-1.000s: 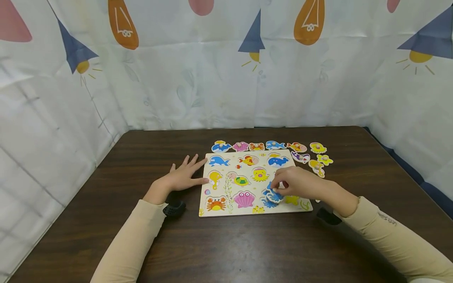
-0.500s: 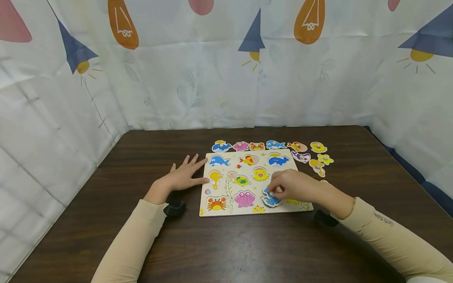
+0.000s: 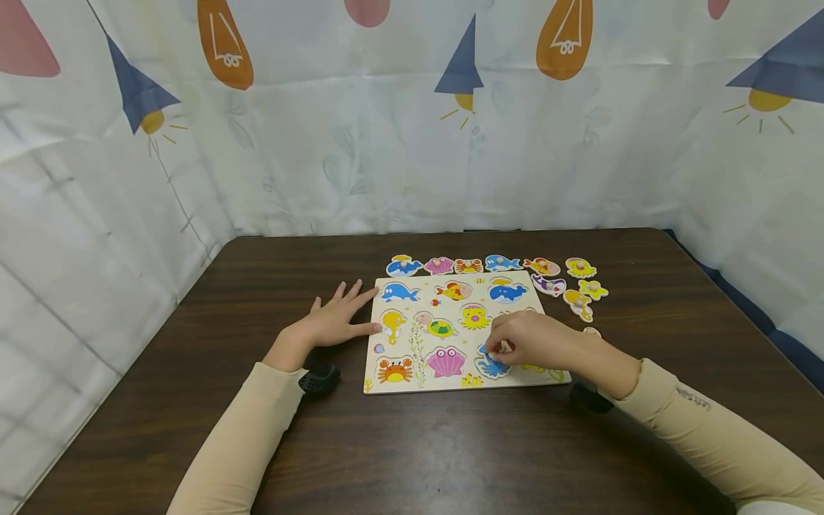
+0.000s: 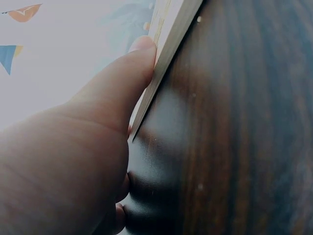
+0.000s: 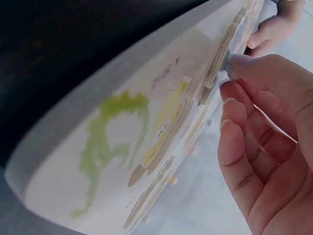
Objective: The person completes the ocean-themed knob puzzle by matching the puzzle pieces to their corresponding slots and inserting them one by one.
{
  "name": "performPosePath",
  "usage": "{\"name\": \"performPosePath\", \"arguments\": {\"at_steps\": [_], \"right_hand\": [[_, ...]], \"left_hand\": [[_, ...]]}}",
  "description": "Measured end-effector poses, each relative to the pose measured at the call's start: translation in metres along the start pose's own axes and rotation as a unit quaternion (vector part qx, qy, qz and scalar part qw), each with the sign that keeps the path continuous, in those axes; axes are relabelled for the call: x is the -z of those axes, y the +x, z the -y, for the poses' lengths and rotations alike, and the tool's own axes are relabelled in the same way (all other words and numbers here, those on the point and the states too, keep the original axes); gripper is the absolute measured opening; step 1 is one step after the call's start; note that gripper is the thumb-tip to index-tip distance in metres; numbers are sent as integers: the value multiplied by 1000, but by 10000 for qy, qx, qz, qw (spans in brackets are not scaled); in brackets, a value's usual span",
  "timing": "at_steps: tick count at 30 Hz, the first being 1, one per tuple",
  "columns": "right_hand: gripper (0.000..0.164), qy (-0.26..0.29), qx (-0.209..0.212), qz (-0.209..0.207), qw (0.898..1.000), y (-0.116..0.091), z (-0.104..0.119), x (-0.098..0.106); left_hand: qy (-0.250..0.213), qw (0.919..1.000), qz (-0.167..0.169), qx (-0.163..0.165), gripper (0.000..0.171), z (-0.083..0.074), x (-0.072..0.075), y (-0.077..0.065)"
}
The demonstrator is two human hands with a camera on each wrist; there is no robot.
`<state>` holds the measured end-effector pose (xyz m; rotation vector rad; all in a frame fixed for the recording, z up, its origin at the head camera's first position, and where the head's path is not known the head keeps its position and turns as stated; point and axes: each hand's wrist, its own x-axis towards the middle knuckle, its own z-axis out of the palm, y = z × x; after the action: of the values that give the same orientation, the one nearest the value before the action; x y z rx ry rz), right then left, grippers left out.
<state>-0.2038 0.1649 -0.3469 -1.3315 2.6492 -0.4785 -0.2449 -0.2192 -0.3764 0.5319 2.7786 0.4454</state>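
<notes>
On the desk (image 3: 438, 458), pinched by the right hand (image 3: 531, 336) near the board's (image 3: 440, 385) front edge, right of centre, opposite a left hand (image 3: 331, 323) splayed at its left edge: blue piece (image 3: 492, 368), probably light, stiff, best held mid-body.

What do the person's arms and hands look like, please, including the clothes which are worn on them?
The left hand and right hand wear no gloves. The left sleeve and right sleeve are beige and long; the right one has a dark marking, too small to read. A rounded black piece shows near the left wrist, and a dark piece near the right.
</notes>
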Motion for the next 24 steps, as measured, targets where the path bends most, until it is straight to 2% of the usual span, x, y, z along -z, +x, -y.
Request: {"name": "performPosePath", "arguments": {"at_steps": [10,24], "right_hand": [[6,-23,11,-8,10000,1,1,-1],[7,-162,-100,202,9996,4,2,4]], "left_hand": [[-14,10000,-39,-7,90,-1,-1,0],[2,10000,-41,9,89,-2,-1,-1]]}}
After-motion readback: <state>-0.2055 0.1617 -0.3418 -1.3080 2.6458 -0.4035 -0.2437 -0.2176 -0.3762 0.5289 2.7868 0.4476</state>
